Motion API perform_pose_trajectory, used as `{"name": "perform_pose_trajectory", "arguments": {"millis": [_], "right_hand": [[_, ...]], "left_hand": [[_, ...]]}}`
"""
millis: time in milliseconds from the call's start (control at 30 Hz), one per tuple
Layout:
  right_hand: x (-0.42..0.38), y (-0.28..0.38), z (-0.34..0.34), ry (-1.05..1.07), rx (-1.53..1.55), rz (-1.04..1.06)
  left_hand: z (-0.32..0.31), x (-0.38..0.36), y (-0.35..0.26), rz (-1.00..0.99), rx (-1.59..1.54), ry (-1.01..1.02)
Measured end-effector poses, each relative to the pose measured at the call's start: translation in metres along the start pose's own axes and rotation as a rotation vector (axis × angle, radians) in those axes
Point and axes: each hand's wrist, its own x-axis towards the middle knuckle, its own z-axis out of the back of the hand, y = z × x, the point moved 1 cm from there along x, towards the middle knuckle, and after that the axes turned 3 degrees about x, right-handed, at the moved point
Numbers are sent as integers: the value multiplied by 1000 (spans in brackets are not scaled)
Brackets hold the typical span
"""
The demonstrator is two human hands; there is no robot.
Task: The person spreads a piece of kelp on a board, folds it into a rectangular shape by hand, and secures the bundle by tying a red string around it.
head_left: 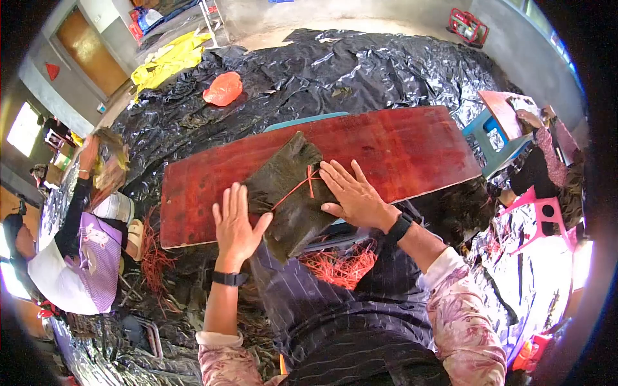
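A flat, dark greenish-brown bundle [283, 177], which looks like folded leaf or sheet, lies aslant on a reddish wooden board [399, 151]. Thin red string [293, 195] is tied around it, with a knot near its right side. My left hand [235, 228] is against the bundle's left edge, palm down and fingers stretched out. On the opposite side my right hand [354, 196] lies flat with fingers spread, its fingertips at the bundle's right edge. Neither hand grips anything. A heap of loose red strings [340, 265] sits below the board, near my lap.
Crumpled black plastic sheeting [283, 83] covers the floor, with a red plastic bag [223, 89] and yellow sheet [170, 61] on it. One person [84, 251] sits at left holding dark leaves; another [553, 161] works at right beside a blue stool [492, 141] and pink stool [544, 219].
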Motion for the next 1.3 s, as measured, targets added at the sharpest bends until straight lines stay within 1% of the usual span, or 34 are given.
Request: {"name": "perform_pose_trajectory", "arguments": {"millis": [67,133,167,200,267,333,400,600,667,700,733,800,867,1000,1067,1100,1200,1267,1300], "right_hand": [[-1,0,-2,-24,-29,3],[-1,0,-3,-33,-14,-12],[-1,1,-3,-32,-15,-19],[-1,1,-4,-40,-5,-27],[0,1,-4,-27,-16,-33],[-2,0,-7,-38,8,-38],[-3,-4,-9,-52,35,-46],[-3,-3,-11,-53,22,-35],[-4,-3,-12,-62,24,-41],[-3,-3,-12,-62,23,-35],[-3,-2,-12,-70,25,-44],[-2,-1,-11,-36,6,-50],[-1,-1,-12,-31,11,-49],[-3,0,-7,-7,30,-56],[-4,-1,-11,-39,34,-57],[-4,-2,-10,-51,33,-51],[-3,-2,-11,-89,45,-37],[-3,-2,-13,-94,18,-30],[-4,0,-14,-94,29,-27]], "left_hand": [[7,-14,7,91,-52,-30],[25,-20,-8,-31,23,-73],[28,-22,-21,-97,26,-112],[29,-21,-35,-158,12,-110],[23,-20,-52,-327,-51,-31],[6,-26,-53,-384,-33,-4],[1,-35,-45,-306,-29,-24],[12,-62,-34,-254,34,54],[13,-66,-27,-191,-58,38],[19,-64,-30,-162,-117,16],[26,-58,-34,-172,-112,18],[39,-37,-46,-196,-128,-139],[43,-9,-60,-248,-90,-164],[7,30,-64,-313,-106,-119],[-7,30,-55,-289,-63,-1],[-4,27,-51,-267,-74,36],[2,15,-27,-179,-53,95],[-1,19,-7,-100,-196,-19],[3,29,-4,-97,-264,-88]]}}
